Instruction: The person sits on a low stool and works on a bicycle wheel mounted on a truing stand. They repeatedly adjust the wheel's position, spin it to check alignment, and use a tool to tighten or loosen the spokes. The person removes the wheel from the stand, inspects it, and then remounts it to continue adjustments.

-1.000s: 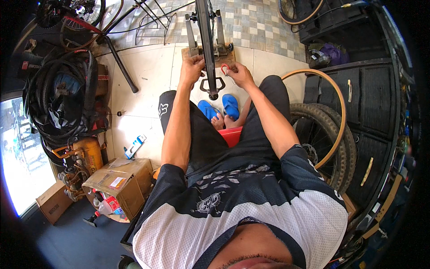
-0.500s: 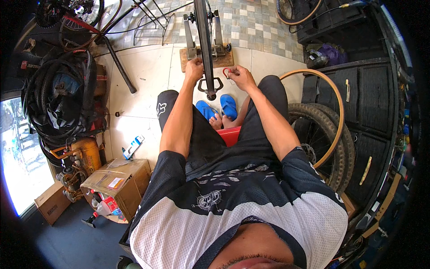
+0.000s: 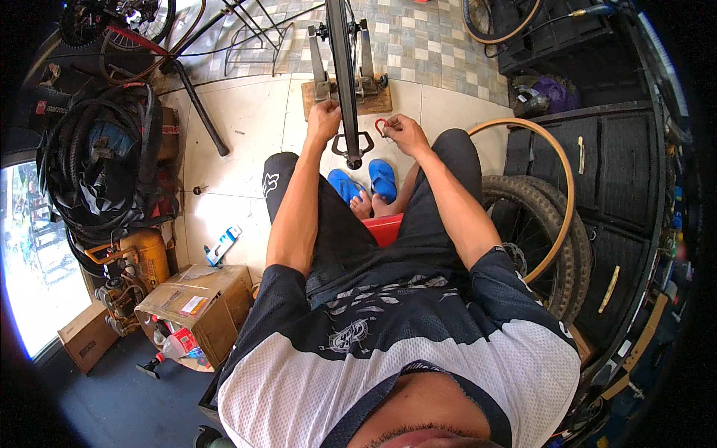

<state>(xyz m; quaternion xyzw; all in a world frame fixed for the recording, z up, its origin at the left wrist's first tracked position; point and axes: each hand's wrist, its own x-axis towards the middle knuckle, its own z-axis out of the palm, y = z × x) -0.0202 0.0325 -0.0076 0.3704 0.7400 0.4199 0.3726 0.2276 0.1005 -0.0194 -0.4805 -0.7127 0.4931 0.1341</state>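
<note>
A bicycle wheel (image 3: 343, 82), seen nearly edge-on, stands upright in a metal truing stand (image 3: 320, 66) on a wooden base (image 3: 382, 103). The stand's dark looped gauge arm (image 3: 364, 142) frames the near end of the wheel. At the wheel's left side is my left hand (image 3: 323, 121), its fingers pinched close by the spokes; what they grip is hidden. To the right of the wheel and apart from it, my right hand (image 3: 408, 137) holds a small red, C-shaped spoke wrench (image 3: 380, 125) between thumb and fingers.
Loose tyres (image 3: 534, 224) and a tan-rimmed hoop (image 3: 569, 187) lean at my right by black drawers (image 3: 612, 149). At my left are bundled tyres (image 3: 97, 164), a yellow compressor (image 3: 146, 257) and a cardboard box (image 3: 213, 299). Blue slippers (image 3: 382, 179) lie below the wheel.
My right hand has come slightly nearer to me with the spoke wrench, which has turned a little. My left hand keeps its place beside the wheel.
</note>
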